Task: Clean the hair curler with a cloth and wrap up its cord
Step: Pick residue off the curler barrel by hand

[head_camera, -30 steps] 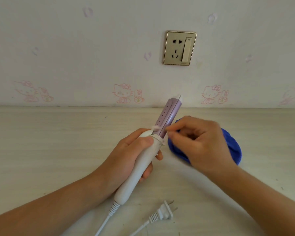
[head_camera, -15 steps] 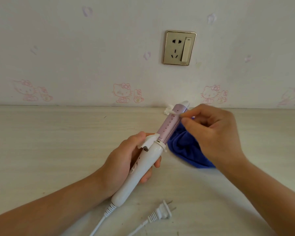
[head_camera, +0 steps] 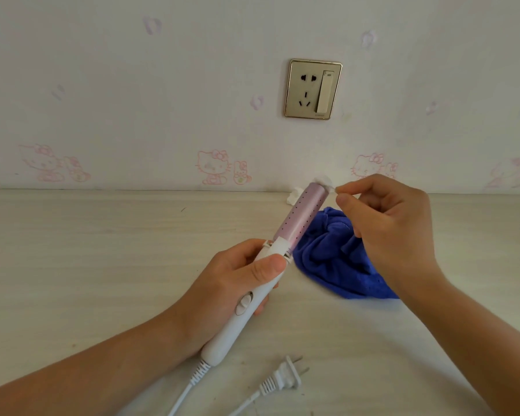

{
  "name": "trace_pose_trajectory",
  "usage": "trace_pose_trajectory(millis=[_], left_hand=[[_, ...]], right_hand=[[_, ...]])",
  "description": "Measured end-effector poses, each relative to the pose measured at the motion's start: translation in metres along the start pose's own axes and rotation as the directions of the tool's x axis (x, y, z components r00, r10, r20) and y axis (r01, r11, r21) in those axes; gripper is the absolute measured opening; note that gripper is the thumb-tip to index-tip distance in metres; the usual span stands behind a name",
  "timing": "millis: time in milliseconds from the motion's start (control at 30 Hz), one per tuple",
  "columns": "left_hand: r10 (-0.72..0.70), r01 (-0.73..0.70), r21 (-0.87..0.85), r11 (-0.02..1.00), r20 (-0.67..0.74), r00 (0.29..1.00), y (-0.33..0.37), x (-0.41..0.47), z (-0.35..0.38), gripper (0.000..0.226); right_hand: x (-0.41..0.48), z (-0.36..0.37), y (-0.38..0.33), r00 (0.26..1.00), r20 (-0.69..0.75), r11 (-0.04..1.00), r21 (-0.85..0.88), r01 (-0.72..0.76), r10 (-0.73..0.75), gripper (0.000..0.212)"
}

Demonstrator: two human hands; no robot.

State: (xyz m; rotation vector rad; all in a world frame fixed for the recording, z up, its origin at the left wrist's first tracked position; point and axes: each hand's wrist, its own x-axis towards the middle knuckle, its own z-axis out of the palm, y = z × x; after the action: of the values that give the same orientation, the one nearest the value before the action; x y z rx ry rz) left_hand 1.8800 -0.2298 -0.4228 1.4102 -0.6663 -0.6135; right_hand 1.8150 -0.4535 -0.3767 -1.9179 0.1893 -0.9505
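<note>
My left hand [head_camera: 222, 286] grips the white handle of the hair curler [head_camera: 305, 217], whose pink barrel tilts up and to the right above the table. Thumb and forefinger of my right hand [head_camera: 394, 232] pinch a small white piece at the barrel's tip. The crumpled blue cloth [head_camera: 336, 265] lies on the table under the barrel and my right hand, held by neither hand. The white cord [head_camera: 186, 394] runs from the handle's end down out of view. Its plug [head_camera: 285, 376] lies loose on the table near the front.
A pale wooden table [head_camera: 87, 250] meets a wall with cartoon wallpaper. A gold wall socket with a switch [head_camera: 312, 89] sits above the curler. A small white lump [head_camera: 293, 196] lies on the table by the wall, behind the barrel.
My right hand has slid from the barrel's base up to its tip. The curler has turned in my left hand, so its slide switch now faces up. The cloth is more uncovered.
</note>
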Motion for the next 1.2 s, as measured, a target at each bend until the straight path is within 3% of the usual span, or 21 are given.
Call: trace_pose_trajectory(millis=[233, 633, 833, 967, 1200], left_hand=[[0.008, -0.005, -0.048, 0.999, 0.051, 0.999, 0.001, 0.000, 0.002, 0.041], [0.027, -0.024, -0.114, 0.993, 0.026, 0.999, -0.002, -0.002, 0.002, 0.047], [0.044, -0.042, -0.028, 0.999, 0.067, 0.997, -0.002, -0.005, 0.003, 0.058], [0.038, -0.039, 0.003, 0.999, 0.043, 0.998, -0.001, -0.005, 0.004, 0.067], [-0.042, 0.041, 0.103, 0.994, 0.010, 0.999, 0.006, -0.003, 0.006, 0.050]], right_hand=[[0.002, 0.001, 0.004, 0.999, 0.004, 1.000, 0.001, -0.032, 0.032, 0.021], [0.002, 0.001, 0.002, 0.998, -0.001, 0.997, 0.041, -0.063, 0.063, 0.018], [-0.006, 0.010, 0.003, 0.991, 0.119, 0.998, 0.011, -0.066, 0.064, 0.021], [-0.005, 0.010, 0.003, 0.991, 0.105, 0.996, 0.022, -0.084, 0.081, 0.020], [-0.007, 0.010, 0.002, 0.989, 0.098, 0.994, 0.015, -0.109, 0.107, 0.022]])
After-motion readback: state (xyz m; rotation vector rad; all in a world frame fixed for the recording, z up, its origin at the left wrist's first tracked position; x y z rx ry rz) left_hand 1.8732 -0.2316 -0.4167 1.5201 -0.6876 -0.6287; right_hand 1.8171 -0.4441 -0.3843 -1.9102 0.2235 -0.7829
